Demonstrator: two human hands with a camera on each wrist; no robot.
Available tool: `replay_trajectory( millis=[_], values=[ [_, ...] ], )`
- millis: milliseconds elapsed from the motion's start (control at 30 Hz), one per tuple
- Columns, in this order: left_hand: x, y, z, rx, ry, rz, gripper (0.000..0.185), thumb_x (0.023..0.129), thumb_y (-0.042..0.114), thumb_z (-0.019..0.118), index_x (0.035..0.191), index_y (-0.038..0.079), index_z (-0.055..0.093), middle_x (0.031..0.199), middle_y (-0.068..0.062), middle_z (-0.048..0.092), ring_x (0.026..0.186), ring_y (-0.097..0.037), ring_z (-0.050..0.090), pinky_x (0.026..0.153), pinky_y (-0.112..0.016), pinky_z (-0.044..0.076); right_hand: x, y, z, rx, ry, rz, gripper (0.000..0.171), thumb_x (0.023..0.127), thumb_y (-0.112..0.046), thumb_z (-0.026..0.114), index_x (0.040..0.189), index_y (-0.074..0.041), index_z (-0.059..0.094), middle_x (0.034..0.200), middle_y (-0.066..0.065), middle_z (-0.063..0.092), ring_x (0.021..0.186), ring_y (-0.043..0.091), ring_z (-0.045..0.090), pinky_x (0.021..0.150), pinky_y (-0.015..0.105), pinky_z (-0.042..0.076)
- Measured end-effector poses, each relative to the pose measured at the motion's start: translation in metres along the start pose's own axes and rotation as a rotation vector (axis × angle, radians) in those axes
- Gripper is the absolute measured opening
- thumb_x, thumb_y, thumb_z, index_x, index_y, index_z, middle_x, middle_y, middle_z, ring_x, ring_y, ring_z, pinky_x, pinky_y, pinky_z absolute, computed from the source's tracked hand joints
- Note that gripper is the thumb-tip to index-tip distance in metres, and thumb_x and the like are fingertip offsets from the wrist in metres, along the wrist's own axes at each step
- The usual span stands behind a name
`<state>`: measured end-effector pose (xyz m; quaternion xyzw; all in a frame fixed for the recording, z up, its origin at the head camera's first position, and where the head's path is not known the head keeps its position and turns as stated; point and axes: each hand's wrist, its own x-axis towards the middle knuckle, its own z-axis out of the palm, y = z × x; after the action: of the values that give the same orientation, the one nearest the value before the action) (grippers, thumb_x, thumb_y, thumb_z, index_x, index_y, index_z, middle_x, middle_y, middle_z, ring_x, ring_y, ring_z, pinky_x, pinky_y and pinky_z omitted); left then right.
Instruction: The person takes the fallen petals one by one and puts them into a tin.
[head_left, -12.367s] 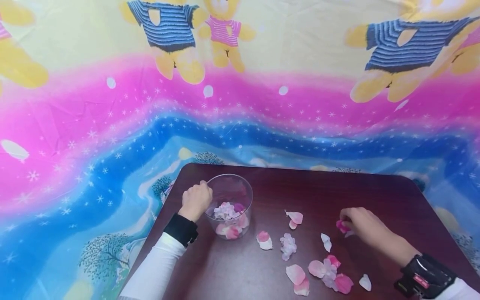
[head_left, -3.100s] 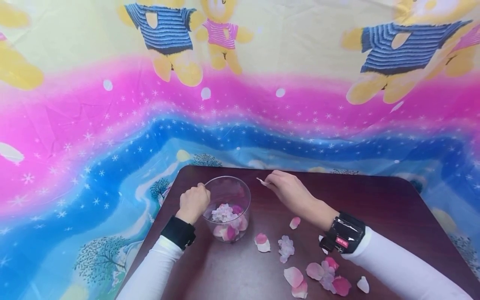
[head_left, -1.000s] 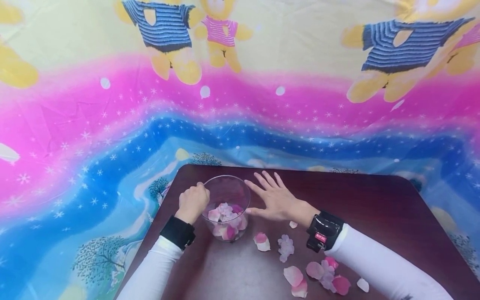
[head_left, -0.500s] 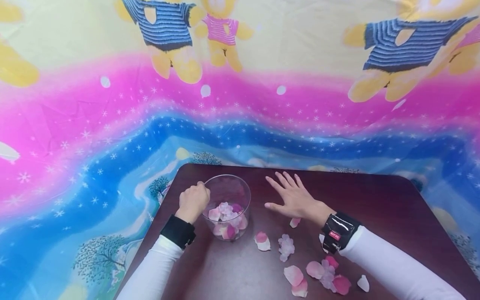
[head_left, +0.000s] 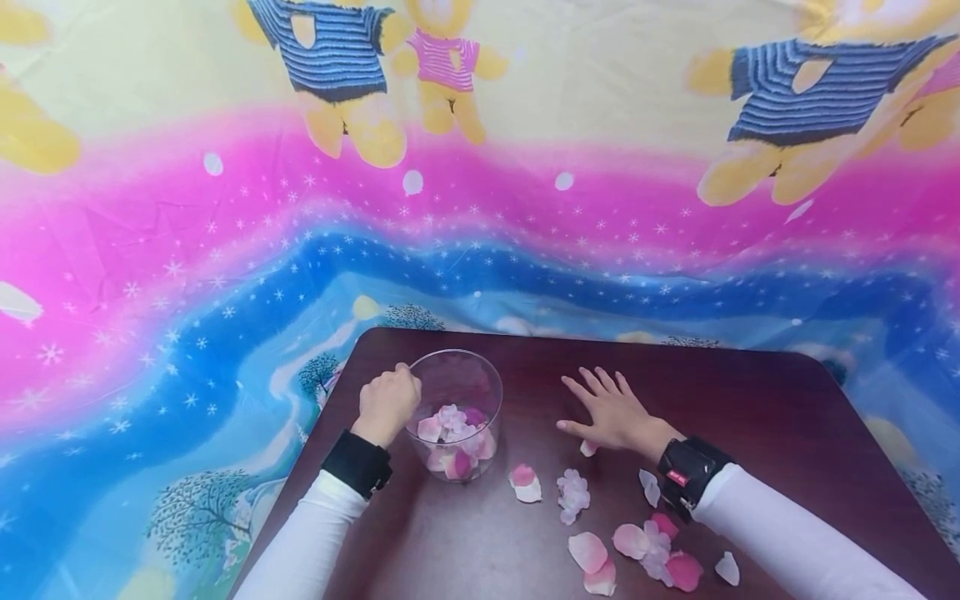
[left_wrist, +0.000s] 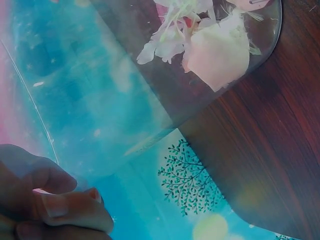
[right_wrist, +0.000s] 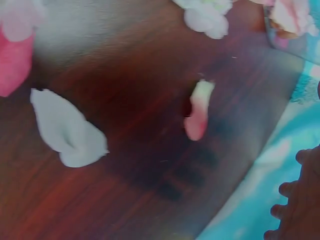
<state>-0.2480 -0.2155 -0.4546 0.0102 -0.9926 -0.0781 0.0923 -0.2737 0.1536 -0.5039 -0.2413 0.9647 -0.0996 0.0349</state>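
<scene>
My left hand (head_left: pixel 387 405) grips the rim of a clear round bowl (head_left: pixel 454 351) at the table's left. Inside lie pink, white and magenta petals (head_left: pixel 457 454); through the bowl's wall a pale petal (left_wrist: pixel 220 55) shows in the left wrist view. To the right of the bowl, my right hand (head_left: pixel 613 412) hovers over the table with fingers spread, holding nothing. Under it lies a small pink-and-white petal (head_left: pixel 588 447), partly hidden in the head view but whole in the right wrist view. A white petal (right_wrist: pixel 67 132) rests nearby.
More petals are scattered over the dark wooden table (head_left: pixel 450 550): a pink-white one (head_left: pixel 524 483), a pale lilac blossom (head_left: pixel 573 497), a pink pair (head_left: pixel 592 562), a mixed cluster (head_left: pixel 656 550) and a white petal (head_left: pixel 727 568). A printed cloth (head_left: pixel 480 208) hangs behind the table.
The right hand pinched a pale petal beside the bowl, then spread its fingers at the rim, and has since drawn back rightward. More petals are in the bowl. The left hand stays put.
</scene>
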Motion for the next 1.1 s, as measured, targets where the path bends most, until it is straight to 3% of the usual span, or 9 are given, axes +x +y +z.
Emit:
replay_trajectory(
  millis=[333, 533, 700, 933, 1100],
  values=[
    [-0.001, 0.0, 0.0, 0.001, -0.003, -0.001, 0.032, 0.101, 0.023, 0.047, 0.093, -0.005, 0.06, 0.08, -0.027, 0.067, 0.076, -0.045, 0.069, 0.065, -0.055, 0.057, -0.007, 0.019, 0.022, -0.008, -0.067, -0.003, 0.084, 0.089, -0.064, 0.061, 0.155, -0.016, 0.04, 0.16, 0.023, 0.038, 0.149, 0.052, 0.029, 0.118, 0.072, 0.013],
    [0.0, 0.0, 0.001, -0.003, -0.008, -0.004, 0.032, 0.101, 0.023, 0.047, 0.093, -0.005, 0.06, 0.079, -0.026, 0.067, 0.076, -0.045, 0.069, 0.066, -0.055, 0.057, -0.012, 0.021, 0.028, 0.032, -0.101, -0.05, 0.082, 0.084, -0.042, 0.078, 0.151, -0.01, 0.045, 0.158, 0.028, 0.038, 0.145, 0.058, 0.031, 0.116, 0.071, 0.023],
    [0.0, 0.0, 0.0, -0.004, -0.004, -0.003, 0.032, 0.101, 0.022, 0.046, 0.092, -0.005, 0.059, 0.08, -0.027, 0.067, 0.076, -0.045, 0.069, 0.065, -0.055, 0.056, -0.013, 0.019, 0.033, 0.012, -0.112, -0.062, 0.075, 0.083, -0.031, 0.082, 0.147, -0.009, 0.05, 0.154, 0.029, 0.042, 0.14, 0.055, 0.04, 0.11, 0.069, 0.035],
    [0.0, 0.001, -0.001, -0.007, -0.006, -0.006, 0.032, 0.102, 0.023, 0.046, 0.093, -0.005, 0.06, 0.081, -0.027, 0.068, 0.077, -0.046, 0.069, 0.066, -0.055, 0.057, -0.011, 0.021, 0.044, -0.045, -0.024, -0.109, 0.055, 0.079, -0.022, 0.086, 0.127, -0.006, 0.063, 0.124, 0.02, 0.061, 0.108, 0.039, 0.062, 0.086, 0.054, 0.054],
    [0.0, 0.001, 0.0, -0.006, -0.014, -0.009, 0.031, 0.101, 0.023, 0.047, 0.093, -0.004, 0.06, 0.081, -0.026, 0.068, 0.077, -0.045, 0.069, 0.067, -0.055, 0.057, -0.009, 0.021, 0.049, -0.005, -0.008, -0.107, 0.025, 0.083, -0.01, 0.08, 0.104, -0.007, 0.068, 0.096, 0.007, 0.063, 0.083, 0.023, 0.062, 0.072, 0.04, 0.055]
  ],
)
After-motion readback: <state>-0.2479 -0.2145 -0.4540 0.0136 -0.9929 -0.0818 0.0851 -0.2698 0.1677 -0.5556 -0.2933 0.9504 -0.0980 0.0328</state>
